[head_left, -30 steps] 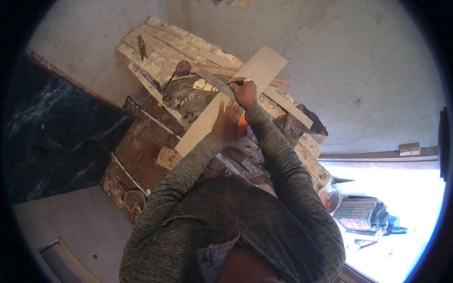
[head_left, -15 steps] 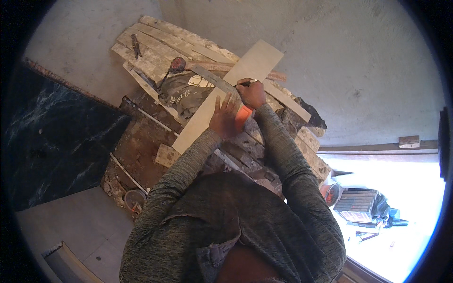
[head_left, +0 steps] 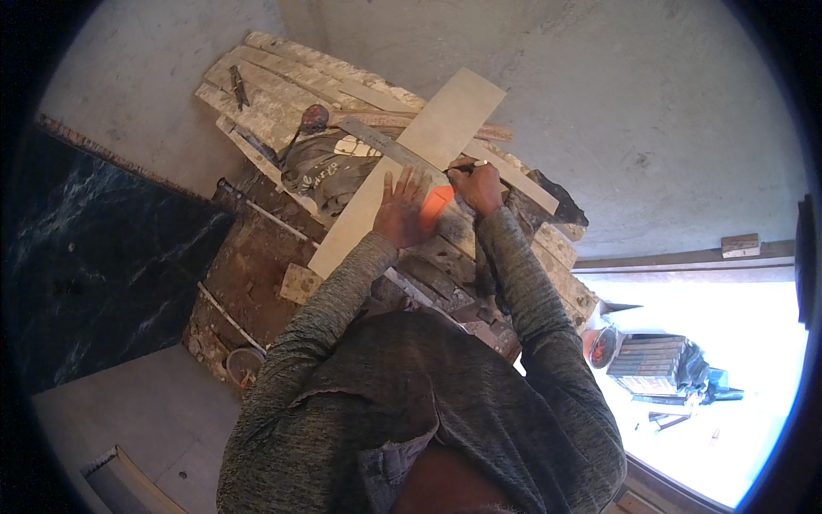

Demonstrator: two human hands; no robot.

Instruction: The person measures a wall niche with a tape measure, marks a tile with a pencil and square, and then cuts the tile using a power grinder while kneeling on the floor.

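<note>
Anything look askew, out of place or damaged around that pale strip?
Mainly the dark cloth, bunched up on the stained planks beside the pale strip; it looks untidy there. The strip's uncovered parts show no visible break.

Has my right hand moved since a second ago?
Yes, rightward and slightly toward you: judged against the pale board, your right hand was partly over it and is now by its right edge.

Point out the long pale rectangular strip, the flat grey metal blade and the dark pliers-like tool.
Long pale rectangular strip [head_left: 452, 117], head view, bare upper part.
Flat grey metal blade [head_left: 382, 142], head view, flat face.
Dark pliers-like tool [head_left: 238, 87], head view, middle.
</note>
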